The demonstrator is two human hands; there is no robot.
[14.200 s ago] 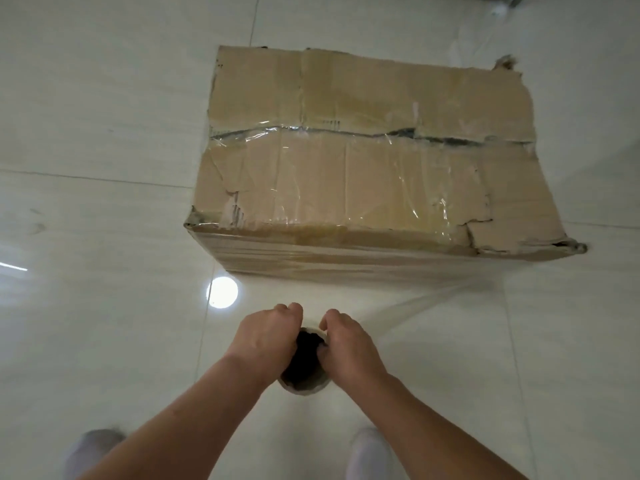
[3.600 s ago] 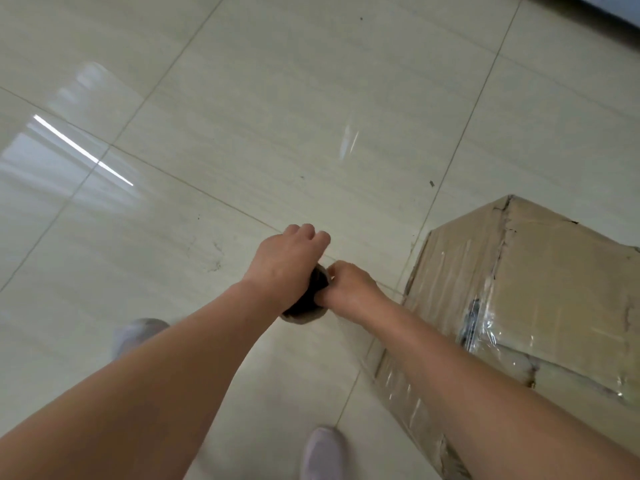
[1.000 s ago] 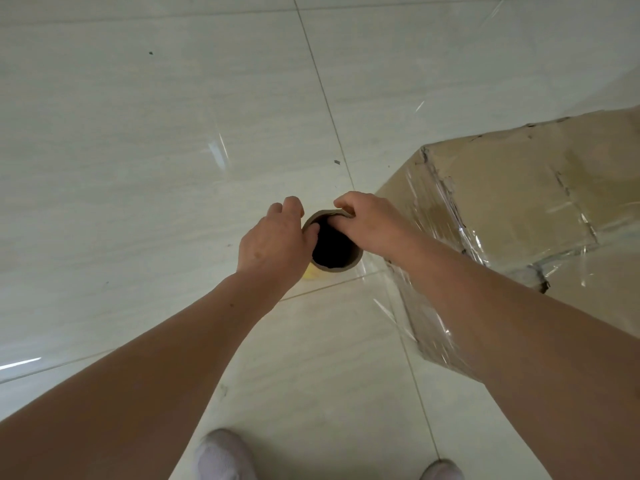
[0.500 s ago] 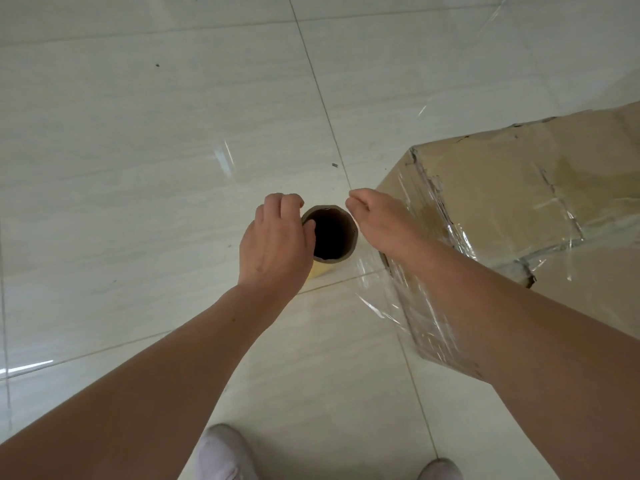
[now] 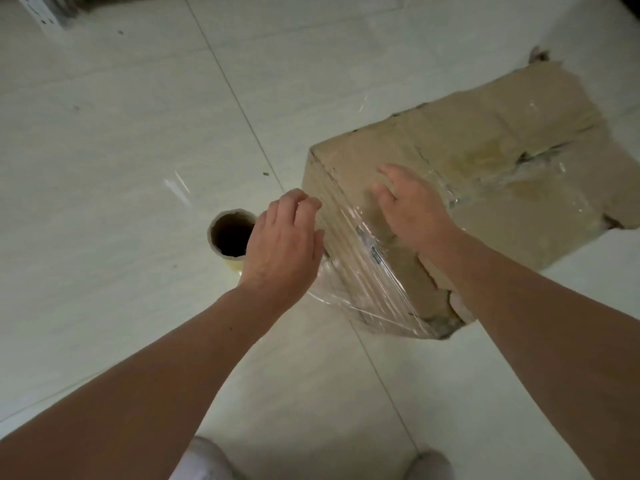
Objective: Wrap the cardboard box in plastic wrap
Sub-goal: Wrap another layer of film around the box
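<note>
box: worn brown cardboard box point(image 5: 502, 161), on pale glossy tiled floor point(image 5: 121, 150), right of centre; ragged at corners and along top seam.
wrap: clear plastic film point(image 5: 367, 271), stretched in bands over near end face and up onto near top edge; glints further along top, tape or film, cannot tell.
left hand point(image 5: 282, 247): at box's near-left corner, fingers loosely bent over loose film; pinching it or only touching it, cannot tell.
right hand point(image 5: 414, 213): palm down on box top near that corner, fingers straight and spread, pressing on film; fingertips blurred.
roll: cardboard-cored roll of clear wrap point(image 5: 228, 239), upright on floor just left of left hand, apart from box, not held; link between roll and film on box hidden by hand.
step (judged): sticking and smoothing film onto box corner.
risk 1: bunched film below left hand peeling or springing back; cause: weak cling on rough, torn cardboard if not pressed flat.
risk 2: film snagging or tearing at ragged bottom near corner; cause: a hard pull across torn edge.
risk 3: roll knocked over and rolling off; cause: left wrist just beside it, roll standing free.
risk 4: wrinkles trapped on top; cause: pressing down before film is pulled taut.
counts: box 1; roll 1; hands 2; pale shoe tips point(image 5: 204, 459) 2, at bottom edge; white object point(image 5: 38, 12) 1, top-left corner, cut off, not identifiable.
</note>
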